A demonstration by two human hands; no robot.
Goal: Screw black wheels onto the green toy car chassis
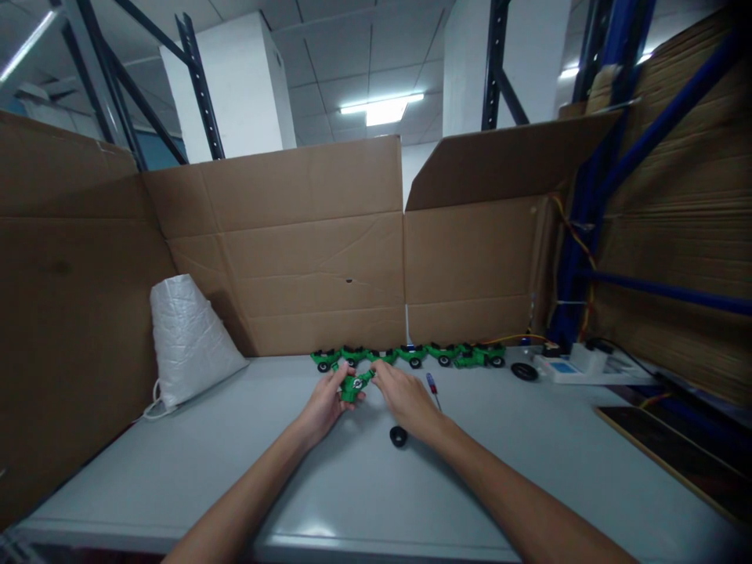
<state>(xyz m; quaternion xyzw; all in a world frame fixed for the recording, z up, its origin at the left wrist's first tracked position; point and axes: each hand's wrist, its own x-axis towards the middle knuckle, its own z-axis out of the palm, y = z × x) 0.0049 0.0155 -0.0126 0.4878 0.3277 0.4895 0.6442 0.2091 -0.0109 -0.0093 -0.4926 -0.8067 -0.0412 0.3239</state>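
Both my hands meet over a small green toy car (355, 385) above the grey table (247, 462). My left hand (325, 406) grips its left side with curled fingers. From the right, my right hand (405, 398) pinches the other end. A loose black wheel (398, 436) lies on the table just below my right wrist. A red-handled screwdriver (433, 388) rests right of my right hand.
A row of several green toy cars (411, 355) lines the back of the table against cardboard walls (305, 251). A white sack (188, 338) stands at the left. Another black wheel (524, 371), a white device (579, 366) and a dark board (675, 450) lie at the right.
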